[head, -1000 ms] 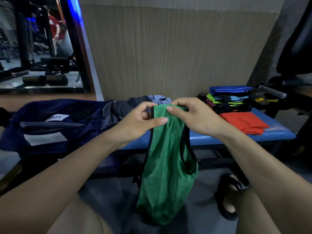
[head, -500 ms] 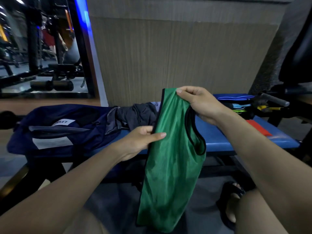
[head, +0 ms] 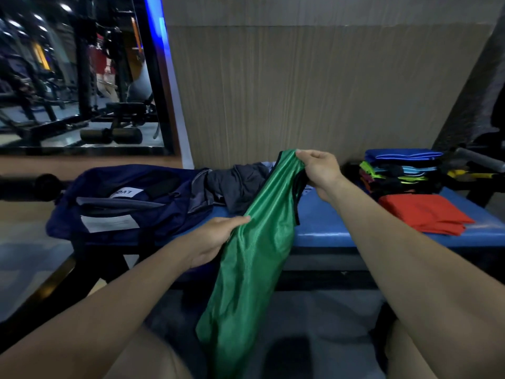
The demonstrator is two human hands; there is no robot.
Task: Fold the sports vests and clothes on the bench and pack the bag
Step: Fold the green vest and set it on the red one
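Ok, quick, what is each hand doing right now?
Left hand: grips the shiny green mesh sports vest partway down its edge.
Right hand: pinches the vest's top end, holding it above the blue padded bench.

Green vest's (head: 254,258) hem below frame

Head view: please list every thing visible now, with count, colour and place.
vest: one, green, held up before the bench
bench: one, blue, across the middle
bag: one, navy, on the bench's left end
clothes: a grey heap, beside the bag
red garment: one, folded, on the bench's right end
stack: one, mixed colours, behind the red garment
left hand: grips the vest's middle
right hand: pinches the vest's top
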